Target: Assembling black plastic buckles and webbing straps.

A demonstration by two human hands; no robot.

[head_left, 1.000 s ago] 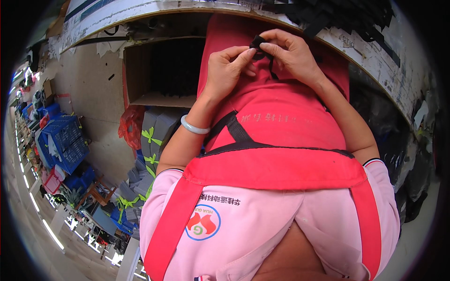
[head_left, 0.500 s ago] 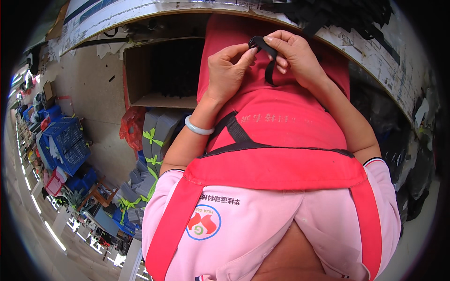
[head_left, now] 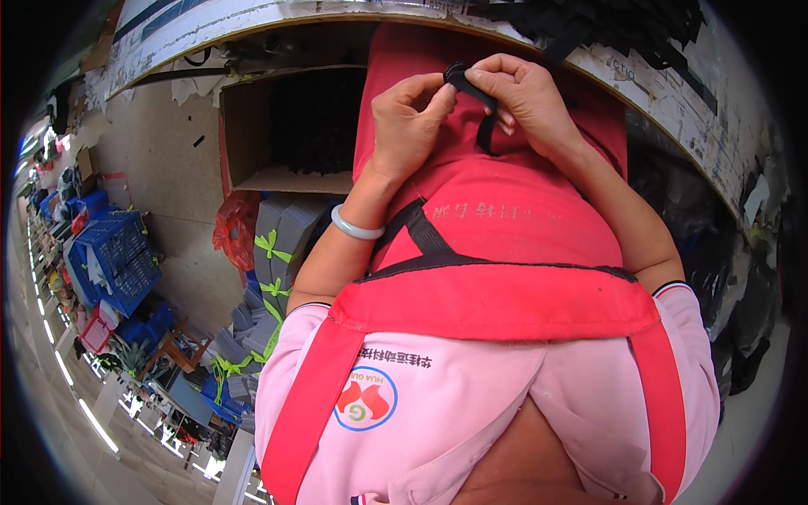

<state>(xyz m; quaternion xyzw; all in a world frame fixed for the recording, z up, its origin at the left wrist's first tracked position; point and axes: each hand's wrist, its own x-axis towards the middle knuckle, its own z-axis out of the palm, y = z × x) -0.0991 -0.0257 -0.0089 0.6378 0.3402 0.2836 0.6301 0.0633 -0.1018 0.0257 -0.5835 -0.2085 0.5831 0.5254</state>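
Over the lap of a red apron (head_left: 513, 219), both hands work on one short black strap (head_left: 486, 130). My left hand (head_left: 410, 122) pinches its upper end, where a small dark piece like a buckle sits; fingers partly hide it. With thumb and forefinger, my right hand (head_left: 523, 101) grips the strap close beside that piece. The strap's loose tail hangs down below the right fingers, bent toward the lap. The fingertips of the two hands are almost touching. A pale bangle (head_left: 358, 225) circles my left wrist.
A worktable edge (head_left: 286, 18) curves across the top, with a pile of black straps (head_left: 606, 29) on it. Left of my lap is a cardboard box (head_left: 295, 181) of black pieces. A red plastic bag (head_left: 236, 225), tied grey bundles (head_left: 273, 240) and blue crates (head_left: 122, 261) stand farther left.
The strap has turned a little between the fingers, and its tail hangs slightly differently. My right fingers have shifted slightly left, closer to the dark piece. Both hands keep their grip.
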